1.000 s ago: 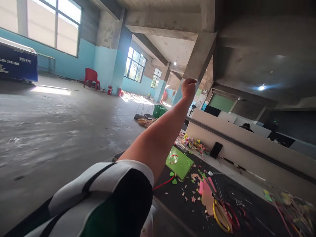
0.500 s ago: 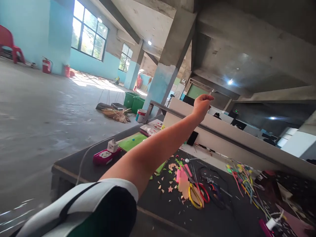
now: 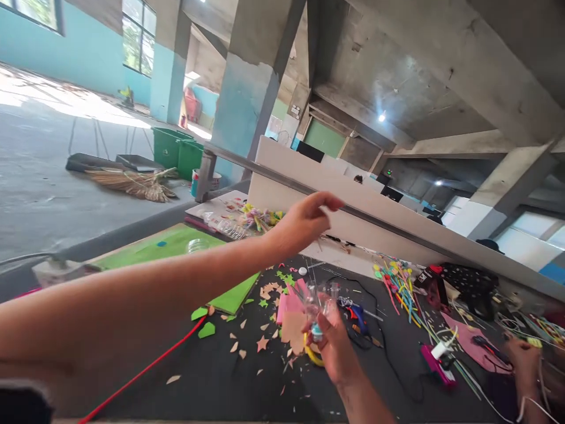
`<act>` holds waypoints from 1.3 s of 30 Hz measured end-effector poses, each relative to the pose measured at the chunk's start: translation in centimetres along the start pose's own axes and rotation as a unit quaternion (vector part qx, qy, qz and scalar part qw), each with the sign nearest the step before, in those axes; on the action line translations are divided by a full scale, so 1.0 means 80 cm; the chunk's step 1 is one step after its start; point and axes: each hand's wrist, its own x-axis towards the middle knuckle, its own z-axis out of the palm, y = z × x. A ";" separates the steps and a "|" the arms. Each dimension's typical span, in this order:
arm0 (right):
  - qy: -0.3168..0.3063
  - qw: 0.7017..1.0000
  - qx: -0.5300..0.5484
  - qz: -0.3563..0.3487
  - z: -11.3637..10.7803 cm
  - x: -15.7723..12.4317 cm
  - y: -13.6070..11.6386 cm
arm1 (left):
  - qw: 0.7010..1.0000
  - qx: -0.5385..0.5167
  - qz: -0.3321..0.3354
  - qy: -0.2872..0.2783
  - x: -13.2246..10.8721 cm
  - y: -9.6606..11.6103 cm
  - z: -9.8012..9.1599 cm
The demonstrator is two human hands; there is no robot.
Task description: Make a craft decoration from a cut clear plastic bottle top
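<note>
The bare right hand (image 3: 339,350) has its fingers and thumb curled in, gripping a clear, glossy plastic piece (image 3: 324,299) with a light-blue part at its lower end; just below those fingers a yellow loop-shaped handle (image 3: 313,356) shows, partly hidden; left of them, on the black tabletop (image 3: 220,383), lie a peach-coloured flat sheet (image 3: 292,331), a small peach star (image 3: 262,343) and, farther left, a thin red cord (image 3: 150,370); right of them lies a blue-and-orange tool (image 3: 359,319), and well apart to the right is another person's hand, blurred at the edge.

The bare left hand (image 3: 304,227) reaches out higher up, its fingers loosely bent with a gap to the thumb, nothing visible between them; below and left of these fingers lies a bright green flat sheet (image 3: 233,297); behind them runs a white low partition (image 3: 282,162); far beyond, to their left, stand two green plastic bins (image 3: 165,148).
</note>
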 end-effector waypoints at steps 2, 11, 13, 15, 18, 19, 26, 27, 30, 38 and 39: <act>0.020 0.999 0.045 0.013 -0.023 0.019 -0.006 | 0.999 0.009 -0.052 0.010 -0.029 -0.055 0.003; 0.049 0.992 0.110 0.027 -0.039 0.037 0.023 | 0.981 -0.065 -0.170 -0.066 -0.157 -0.188 0.033; 0.051 0.993 0.096 0.045 -0.043 0.036 0.032 | 0.984 -0.048 -0.153 -0.076 -0.165 -0.199 0.032; 0.041 0.995 0.070 0.051 -0.048 0.037 0.039 | 0.987 0.004 -0.130 -0.094 -0.171 -0.211 0.027; 0.019 0.999 0.016 0.027 -0.053 0.038 0.048 | 0.981 0.104 -0.105 -0.125 -0.179 -0.225 0.017; 0.016 1.000 -0.002 0.022 -0.053 0.038 0.050 | 0.978 0.127 -0.101 -0.132 -0.181 -0.228 0.014; 0.031 0.997 -0.074 0.000 -0.055 0.031 0.055 | 0.967 0.155 -0.095 -0.181 -0.183 -0.229 0.008; 0.033 0.996 -0.078 -0.007 -0.055 0.029 0.055 | 0.966 0.154 -0.097 -0.185 -0.184 -0.229 0.008; 0.036 0.995 -0.095 -0.025 -0.055 0.027 0.054 | 0.963 0.163 -0.095 -0.192 -0.187 -0.228 0.010; 0.030 0.996 -0.084 0.006 -0.058 0.028 0.054 | 0.958 0.187 -0.094 -0.195 -0.191 -0.227 0.011; 0.033 0.997 -0.075 0.013 -0.058 0.028 0.055 | 0.959 0.185 -0.092 -0.196 -0.191 -0.227 0.011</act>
